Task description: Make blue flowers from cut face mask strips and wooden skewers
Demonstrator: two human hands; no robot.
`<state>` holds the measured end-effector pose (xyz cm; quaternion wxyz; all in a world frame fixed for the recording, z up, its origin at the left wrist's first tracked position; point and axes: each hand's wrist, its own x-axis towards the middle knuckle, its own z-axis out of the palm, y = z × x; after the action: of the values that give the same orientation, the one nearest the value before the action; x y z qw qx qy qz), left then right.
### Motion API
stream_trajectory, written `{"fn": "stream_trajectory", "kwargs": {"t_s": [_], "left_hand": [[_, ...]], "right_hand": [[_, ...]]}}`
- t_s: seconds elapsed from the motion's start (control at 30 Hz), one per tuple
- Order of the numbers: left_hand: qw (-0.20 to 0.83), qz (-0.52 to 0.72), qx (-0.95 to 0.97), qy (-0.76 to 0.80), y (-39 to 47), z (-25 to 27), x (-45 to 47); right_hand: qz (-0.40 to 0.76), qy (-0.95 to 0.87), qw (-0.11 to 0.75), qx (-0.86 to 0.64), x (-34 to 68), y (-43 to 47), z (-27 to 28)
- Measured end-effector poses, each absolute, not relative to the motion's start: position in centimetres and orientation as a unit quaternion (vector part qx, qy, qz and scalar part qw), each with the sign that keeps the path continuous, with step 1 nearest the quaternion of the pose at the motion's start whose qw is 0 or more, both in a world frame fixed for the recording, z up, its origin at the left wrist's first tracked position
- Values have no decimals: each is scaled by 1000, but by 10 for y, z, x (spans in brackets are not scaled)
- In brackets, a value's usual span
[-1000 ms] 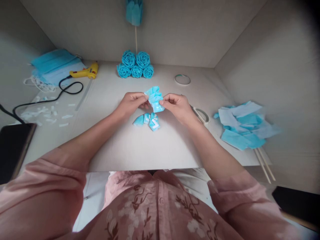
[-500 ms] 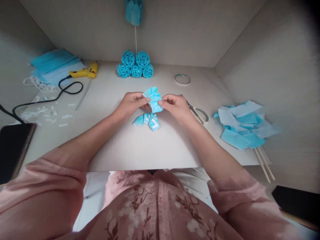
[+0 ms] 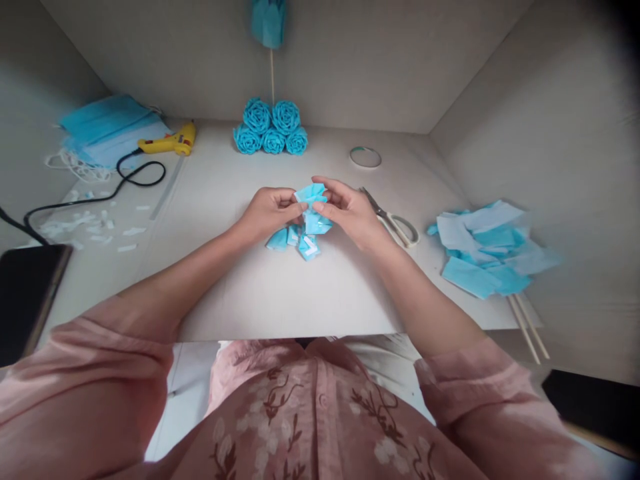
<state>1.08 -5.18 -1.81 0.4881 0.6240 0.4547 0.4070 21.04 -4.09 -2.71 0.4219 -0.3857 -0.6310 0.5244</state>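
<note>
Between my two hands is a folded strip of light-blue fabric, gathered into pleats, held over the middle of the table. My left hand pinches its left side between thumb and fingers. At its right side my right hand is closed, thumb in front and fingers curled behind; the fingertips are partly hidden by the fabric. Just below, on the table, lie small folded blue pieces, one with a white L-shaped strip. Scissors with pale handles rest close to my right wrist.
Several blue rolled roses are stacked at the back; behind them a blue flower tops a thin stick. A yellow glue gun, blue masks and white scraps lie left. Tape, fabric pieces and sticks are right.
The pleated strip has shifted slightly right and is bunched more, its lower end turned. My right hand's fingers have moved up and curl behind it; my left hand moved slightly right.
</note>
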Motion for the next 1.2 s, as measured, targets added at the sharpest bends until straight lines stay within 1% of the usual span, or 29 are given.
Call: {"fn": "stream_trajectory", "kwargs": {"t_s": [0.2,0.43,0.67,0.77,1.03,1.2], "left_hand": [[517,399,636,412,-53,-18,9],[533,412,611,415,-53,-18,9],[528,416,608,422,-47,-20,5],[527,424,607,418,-47,-22,4],[544,381,620,417,-53,-19,9],[542,386,621,413,-52,-19,8]], "right_hand": [[512,-633,433,-386,210,-41,-29],[514,-637,432,-379,210,-42,-26],[494,-652,418,-394,216,-35,-26],[483,-655,429,-393,218,-35,-25],[489,-647,426,-402,211,-41,-26],[467,-649,433,-416,217,-35,-29]]}}
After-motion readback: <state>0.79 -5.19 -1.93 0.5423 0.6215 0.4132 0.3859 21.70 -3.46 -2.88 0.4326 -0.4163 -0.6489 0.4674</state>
